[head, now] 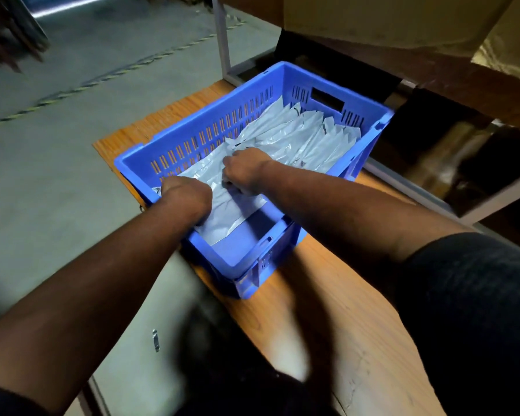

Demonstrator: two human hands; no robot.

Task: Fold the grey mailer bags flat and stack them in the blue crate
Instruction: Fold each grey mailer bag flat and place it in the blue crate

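The blue crate (192,127) stands on a wooden table and both my hands reach into it. A row of folded grey mailer bags (306,136) leans in its far half. A loose grey mailer bag (222,211) lies in the near half, its edge over the crate's left rim. My left hand (186,193) is down at the near left rim on this bag, fingers curled under and hidden from me. My right hand (243,169) is on the same bag near the crate's middle, fingers bent down into the plastic.
The wooden table (327,295) runs toward me on the right of the crate. A grey concrete floor (72,115) with a striped line lies to the left. A white metal frame post (222,40) and dark shelving (433,85) stand behind the crate.
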